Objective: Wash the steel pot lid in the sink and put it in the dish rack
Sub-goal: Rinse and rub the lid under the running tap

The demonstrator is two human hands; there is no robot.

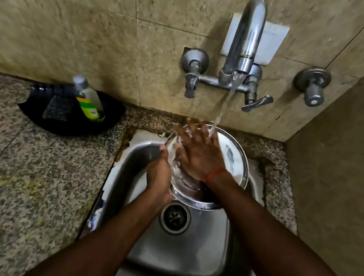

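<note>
Granite surface surrounds a steel sink, with a black tray at the far left. Over the sink's far end, the steel pot lid sits tilted under water running from the wall tap. The right hand lies flat on the lid, fingers spread and blurred. The left hand grips its left rim. A green-labelled bottle leans in the tray.
</note>
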